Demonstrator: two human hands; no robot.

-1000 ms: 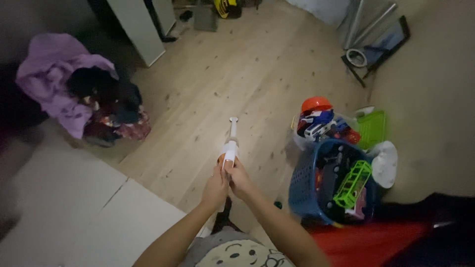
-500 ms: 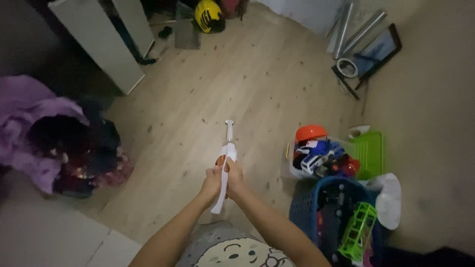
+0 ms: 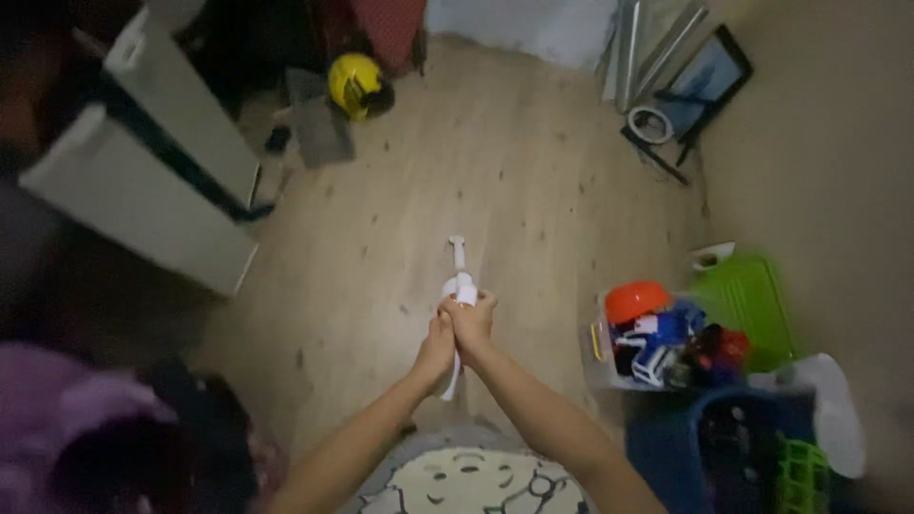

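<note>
Above the wooden floor (image 3: pixel 533 171), both arms are stretched forward, and a white tool (image 3: pixel 457 286) is gripped upright by the closed left hand (image 3: pixel 435 347) and right hand (image 3: pixel 471 324), pressed together. Compared with half a second ago, the yellow helmet (image 3: pixel 354 84) beyond the tool is seen nearer the frame's centre. Right of the tool, a clear box of toys (image 3: pixel 600 357) is topped by an orange helmet (image 3: pixel 636 300).
</note>
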